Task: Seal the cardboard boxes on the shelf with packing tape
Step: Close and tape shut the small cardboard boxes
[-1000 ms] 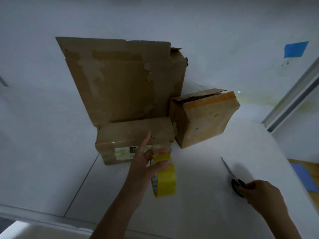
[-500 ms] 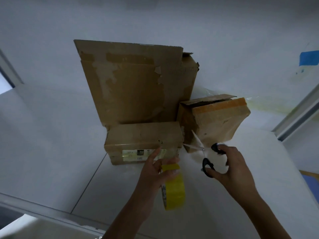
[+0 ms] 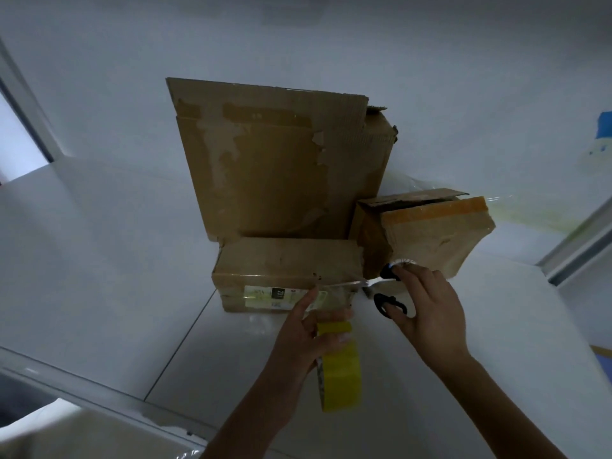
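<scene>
A stretch of clear tape point(image 3: 335, 301) is being held between the front of the low cardboard box point(image 3: 284, 265) and the yellow tape roll point(image 3: 341, 376), and it is apparently being lined up for cutting. The cut is likely being served best if the stretch is being held tight while the scissors point(image 3: 385, 289) are being closed square across it, close to the box's front face, so that only a short tail is being left for rubbing down. Slack is probably being risked here, since loose clear tape tends to fold and stick to itself.

The roll is being pinched at its upper rim by the left hand point(image 3: 308, 339), the grip closed on it between thumb and curled fingers. The index finger is being stretched forward to the label on the box's front; whether it is touching cannot be told. The right hand point(image 3: 427, 313) is being held just right of the box, its grip curled through the scissors' black loops. The loops are being held apart, so the blades, pointed leftward at the tape, are judged to be parted.

The low box is lying on the white shelf point(image 3: 496, 342), in front of the tall cardboard box point(image 3: 281, 160). The tilted box point(image 3: 430, 236), its top flap ajar, is sitting just beside it at the right.
</scene>
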